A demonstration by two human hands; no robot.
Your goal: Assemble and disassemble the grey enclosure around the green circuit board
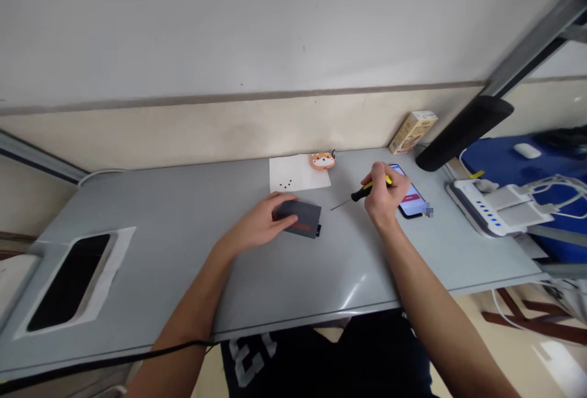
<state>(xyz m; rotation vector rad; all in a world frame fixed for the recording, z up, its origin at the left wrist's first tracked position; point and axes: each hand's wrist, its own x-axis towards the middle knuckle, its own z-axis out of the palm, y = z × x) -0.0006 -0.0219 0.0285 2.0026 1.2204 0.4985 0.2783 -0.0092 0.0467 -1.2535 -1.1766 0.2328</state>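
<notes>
My left hand grips the left end of a dark grey flat box at the middle of the grey desk, thumb across its top. A small black piece sticks out at the box's right end. In my right hand is a screwdriver with a black and yellow handle. Its thin shaft points left and its tip is a little to the right of the box, apart from it. Several tiny dark screws lie on a white paper behind the box.
An orange animal-faced case sits on the paper's right part. A lit phone lies beside my right hand. Farther right are a carton, a black cylinder and a power strip. A dark phone lies far left; a black cable crosses the front.
</notes>
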